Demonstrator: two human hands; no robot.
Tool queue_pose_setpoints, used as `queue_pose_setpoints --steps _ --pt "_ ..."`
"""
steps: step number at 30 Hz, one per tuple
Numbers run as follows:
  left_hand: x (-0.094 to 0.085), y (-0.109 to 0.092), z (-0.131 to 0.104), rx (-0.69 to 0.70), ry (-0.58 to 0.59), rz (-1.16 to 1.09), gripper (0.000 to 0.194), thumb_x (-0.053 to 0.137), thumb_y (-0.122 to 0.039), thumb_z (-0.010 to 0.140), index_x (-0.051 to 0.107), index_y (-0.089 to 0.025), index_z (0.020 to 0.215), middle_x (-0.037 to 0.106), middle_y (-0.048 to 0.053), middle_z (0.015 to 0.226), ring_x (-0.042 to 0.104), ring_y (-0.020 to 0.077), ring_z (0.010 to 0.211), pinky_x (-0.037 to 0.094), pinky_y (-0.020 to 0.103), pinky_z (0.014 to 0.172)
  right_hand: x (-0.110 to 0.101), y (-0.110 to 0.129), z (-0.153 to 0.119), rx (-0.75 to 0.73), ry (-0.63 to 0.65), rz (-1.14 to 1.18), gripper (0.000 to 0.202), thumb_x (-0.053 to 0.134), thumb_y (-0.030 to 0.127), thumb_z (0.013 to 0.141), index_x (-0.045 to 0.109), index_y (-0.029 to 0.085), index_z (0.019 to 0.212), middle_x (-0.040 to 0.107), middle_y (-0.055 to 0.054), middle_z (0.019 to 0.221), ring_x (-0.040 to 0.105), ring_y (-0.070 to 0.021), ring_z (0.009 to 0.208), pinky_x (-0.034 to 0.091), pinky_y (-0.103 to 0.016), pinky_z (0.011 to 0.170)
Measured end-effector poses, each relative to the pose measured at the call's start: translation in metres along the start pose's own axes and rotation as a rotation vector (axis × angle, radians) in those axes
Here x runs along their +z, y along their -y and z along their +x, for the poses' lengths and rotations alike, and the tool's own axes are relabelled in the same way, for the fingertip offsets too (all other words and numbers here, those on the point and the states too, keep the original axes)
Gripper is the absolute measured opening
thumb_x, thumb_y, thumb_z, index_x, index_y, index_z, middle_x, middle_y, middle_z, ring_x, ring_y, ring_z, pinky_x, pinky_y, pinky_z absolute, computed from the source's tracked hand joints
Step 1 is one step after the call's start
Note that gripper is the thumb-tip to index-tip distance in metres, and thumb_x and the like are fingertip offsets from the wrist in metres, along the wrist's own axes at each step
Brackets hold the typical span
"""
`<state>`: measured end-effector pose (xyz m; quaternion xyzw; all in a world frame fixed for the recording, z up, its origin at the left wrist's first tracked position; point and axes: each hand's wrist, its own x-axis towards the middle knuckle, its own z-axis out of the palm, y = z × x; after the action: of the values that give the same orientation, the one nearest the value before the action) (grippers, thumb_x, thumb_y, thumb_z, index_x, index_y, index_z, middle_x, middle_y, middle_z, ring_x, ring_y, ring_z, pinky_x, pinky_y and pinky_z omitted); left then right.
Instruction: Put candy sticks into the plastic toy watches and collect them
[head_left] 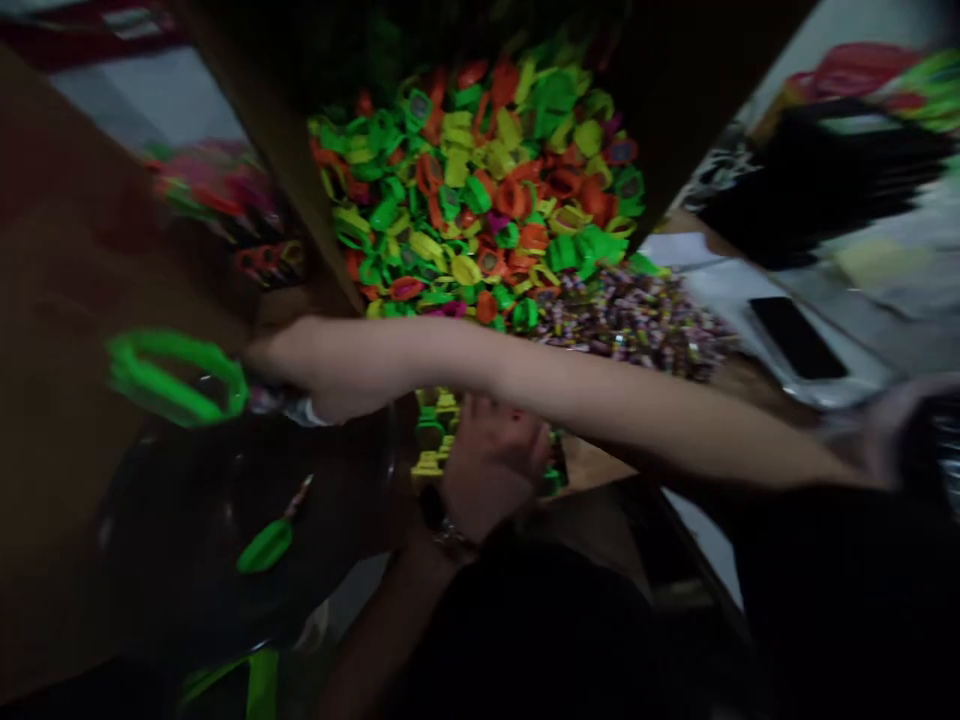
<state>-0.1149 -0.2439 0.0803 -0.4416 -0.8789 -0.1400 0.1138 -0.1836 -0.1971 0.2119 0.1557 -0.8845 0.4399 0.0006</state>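
My right forearm reaches across from the right. At its end, my right hand [315, 370] is closed on a small wrapped piece attached to a bright green toy watch [176, 385], both blurred by motion. Below that arm, my left hand [499, 460], with a dark watch on its wrist, rests over rows of yellow and green toy pieces [429, 440]; its fingertips are hidden. A large heap of green, yellow and orange toy watches [480, 190] lies beyond my arms. Beside it is a pile of small wrapped candies [637, 315].
Below my right hand, a dark round surface [165, 540] holds another green toy piece [266, 547]. A phone [796, 338] lies at the right, near a stack of black items [832, 180]. Dark upright panels flank the heap. Colourful items [225, 195] stand at the upper left.
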Motion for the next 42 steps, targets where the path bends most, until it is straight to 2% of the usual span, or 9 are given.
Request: queue_pose_setpoints --steps 2,4,6,9,12,15,24,31,42 --pt "-0.001 0.002 0.008 0.130 -0.095 -0.201 0.023 0.050 -0.030 0.090 0.064 -0.015 0.101 0.067 0.010 0.106 0.058 0.0228 0.108 0.047 0.043 0.096 -0.038 -0.018 -0.066 -0.093 -0.240 0.155 0.009 0.067 0.019 0.074 0.066 0.021 0.083 0.066 0.012 0.079 0.065 -0.0093 0.091 0.048 -0.018 0.081" --pt "-0.001 0.005 0.013 0.126 -0.236 -0.418 0.026 0.047 -0.019 0.090 0.060 -0.016 0.112 0.065 0.011 0.113 0.055 0.0231 0.114 0.046 0.042 0.098 -0.051 -0.046 -0.134 -0.040 -0.499 0.187 0.013 0.053 0.026 0.087 0.063 0.025 0.095 0.067 0.006 0.096 0.065 -0.0093 0.094 0.051 -0.020 0.081" --pt "-0.003 0.008 0.016 0.049 -0.317 -0.576 0.031 0.044 -0.013 0.090 0.056 -0.018 0.118 0.063 0.009 0.117 0.056 0.0200 0.115 0.045 0.039 0.100 -0.038 -0.083 -0.188 0.116 -0.819 0.329 0.012 0.061 0.028 0.083 0.064 0.024 0.094 0.068 0.002 0.091 0.067 -0.0123 0.083 0.054 -0.023 0.074" --pt "-0.009 0.009 0.015 0.006 -0.280 -0.610 0.028 0.046 -0.011 0.089 0.059 -0.021 0.113 0.064 0.005 0.116 0.056 0.0186 0.114 0.044 0.038 0.102 0.015 -0.134 -0.223 0.316 -0.772 0.497 0.019 0.072 0.035 0.073 0.067 0.020 0.083 0.071 -0.004 0.087 0.068 -0.0176 0.081 0.056 -0.029 0.072" --pt "-0.011 0.005 0.014 0.063 -0.210 -0.514 0.027 0.050 -0.010 0.088 0.061 -0.021 0.110 0.064 0.005 0.116 0.053 0.0204 0.118 0.042 0.041 0.104 0.066 -0.161 -0.223 0.376 -0.668 0.598 0.025 0.070 0.042 0.074 0.067 0.018 0.081 0.071 -0.005 0.083 0.067 -0.0191 0.078 0.055 -0.031 0.071" --pt "-0.009 0.001 0.015 0.132 -0.174 -0.447 0.028 0.053 -0.009 0.086 0.060 -0.021 0.109 0.064 0.006 0.116 0.051 0.0222 0.121 0.041 0.044 0.105 0.089 -0.168 -0.221 0.382 -0.645 0.455 0.016 0.066 0.034 0.075 0.063 0.019 0.070 0.069 -0.004 0.073 0.065 -0.0181 0.070 0.052 -0.028 0.066" --pt "-0.006 -0.003 0.014 0.198 -0.081 -0.351 0.030 0.053 -0.009 0.085 0.060 -0.021 0.113 0.065 0.005 0.116 0.051 0.0230 0.122 0.038 0.048 0.107 0.086 -0.159 -0.224 0.360 -0.479 0.097 0.021 0.049 0.002 0.068 0.059 0.019 0.074 0.066 -0.005 0.077 0.061 -0.0172 0.071 0.048 -0.025 0.065" --pt "-0.007 -0.016 0.002 0.300 0.011 -0.326 0.032 0.061 -0.028 0.085 0.059 -0.018 0.115 0.061 0.008 0.125 0.046 0.0268 0.126 0.036 0.051 0.107 0.089 -0.156 -0.219 0.374 -0.462 0.103 0.018 0.050 0.007 0.076 0.063 0.019 0.080 0.067 -0.006 0.080 0.062 -0.0187 0.073 0.050 -0.028 0.067" --pt "-0.005 -0.012 -0.006 0.311 -0.022 -0.421 0.012 0.060 -0.028 0.084 0.064 -0.021 0.093 0.067 0.001 0.114 0.049 0.0237 0.122 0.034 0.049 0.109 0.104 -0.168 -0.233 0.266 -0.470 0.085 0.017 0.048 0.021 0.085 0.064 0.021 0.093 0.065 -0.008 0.087 0.063 -0.0230 0.082 0.052 -0.036 0.072"
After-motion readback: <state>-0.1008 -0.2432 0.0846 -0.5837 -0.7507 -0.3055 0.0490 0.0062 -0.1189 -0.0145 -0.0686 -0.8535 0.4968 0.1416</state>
